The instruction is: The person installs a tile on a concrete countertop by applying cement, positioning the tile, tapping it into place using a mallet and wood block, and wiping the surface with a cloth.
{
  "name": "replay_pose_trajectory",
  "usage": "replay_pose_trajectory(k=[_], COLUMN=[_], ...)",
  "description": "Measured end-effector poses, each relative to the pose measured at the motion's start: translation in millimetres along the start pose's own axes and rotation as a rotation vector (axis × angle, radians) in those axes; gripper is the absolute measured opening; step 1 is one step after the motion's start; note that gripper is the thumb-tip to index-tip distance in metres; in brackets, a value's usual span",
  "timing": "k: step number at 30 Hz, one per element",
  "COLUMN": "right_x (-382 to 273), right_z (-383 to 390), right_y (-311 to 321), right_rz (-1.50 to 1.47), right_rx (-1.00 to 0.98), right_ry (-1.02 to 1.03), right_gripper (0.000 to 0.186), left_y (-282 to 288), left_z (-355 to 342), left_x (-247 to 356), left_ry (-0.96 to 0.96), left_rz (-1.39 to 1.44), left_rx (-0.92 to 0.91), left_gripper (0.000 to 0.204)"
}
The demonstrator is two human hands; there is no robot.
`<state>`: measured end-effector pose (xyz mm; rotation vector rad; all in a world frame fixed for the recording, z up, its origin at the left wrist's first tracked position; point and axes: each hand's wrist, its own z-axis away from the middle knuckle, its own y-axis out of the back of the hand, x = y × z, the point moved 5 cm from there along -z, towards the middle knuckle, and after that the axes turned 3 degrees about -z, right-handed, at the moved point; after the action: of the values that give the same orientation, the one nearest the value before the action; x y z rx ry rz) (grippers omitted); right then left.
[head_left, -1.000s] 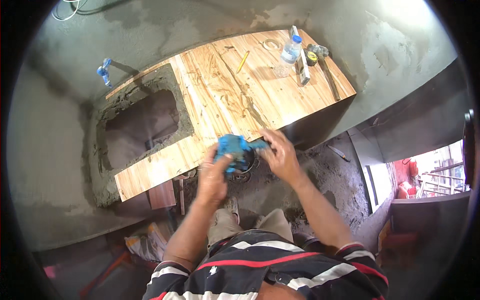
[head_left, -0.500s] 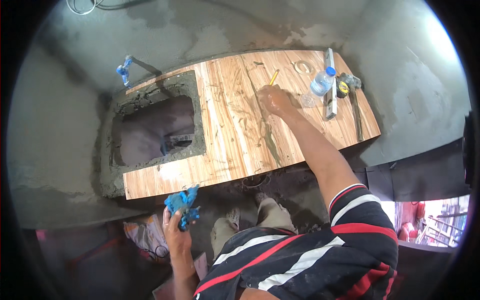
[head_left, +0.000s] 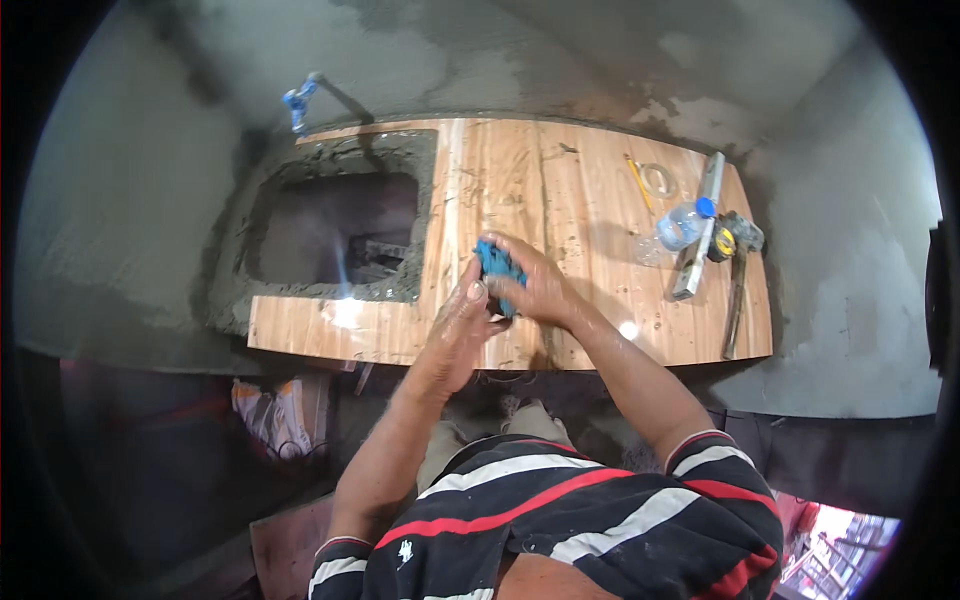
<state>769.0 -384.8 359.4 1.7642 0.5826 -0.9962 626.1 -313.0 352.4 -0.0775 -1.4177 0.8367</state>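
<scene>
A crumpled blue cloth is between a person's two bare hands, seen from above in front of the chest, over the near part of a wood-grain board. The right hand is curled closed around the cloth from the right. The left hand is half open, its fingers bent against the cloth from the lower left; whether it grips too, I cannot tell.

Left of the hands, the board is cut away around a rectangular opening edged with rough grey mortar. To the right lie a yellow pencil, just beside a roll of tape, then a spirit level, with a clear bottle with a blue cap overlapping it in view. Near these are a black and yellow tape measure and a long-handled hammer. Beyond the board rises a grey wall, with a blue-wrapped fitting at the left. The person wears a dark shirt with red and white stripes
</scene>
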Motion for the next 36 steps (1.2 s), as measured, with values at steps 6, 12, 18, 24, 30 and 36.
replay_pose_trajectory(k=[6, 12, 18, 24, 30, 36], right_x=[98.4, 242.4, 252.5, 276.5, 239.1, 215.3], right_z=[-71.5, -96.3, -125.4, -151.5, -161.8, -152.2], right_y=[124.7, 205.4, 185.8, 182.2, 140.0, 118.5], right_rz=[-0.06, 0.473, 0.722, 0.688, 0.558, 0.184], right_rx=[0.748, 1.04, 0.694, 0.462, 0.138, 0.012], right_ry=[-0.379, -0.674, -0.767, -0.53, -0.135, -0.565], right_gripper=[0.056, 0.052, 0.045, 0.05, 0.051, 0.047], left_y=[31.0, 45.8, 77.2, 84.1, 98.4, 102.5], left_z=[8.6, 40.9, 51.0, 36.5, 43.9, 46.1], left_x=[0.9, -16.5, -25.3, -35.4, -41.6, -42.6], left_ry=[-0.4, -0.056, 0.015, -0.287, -0.274, -0.281], left_rz=[-1.453, -1.788, -1.795, -1.887, -1.865, -1.886], left_rx=[0.052, 0.016, 0.01, 0.021, 0.007, 0.007], left_gripper=[0.067, 0.074, 0.053, 0.042, 0.048, 0.049])
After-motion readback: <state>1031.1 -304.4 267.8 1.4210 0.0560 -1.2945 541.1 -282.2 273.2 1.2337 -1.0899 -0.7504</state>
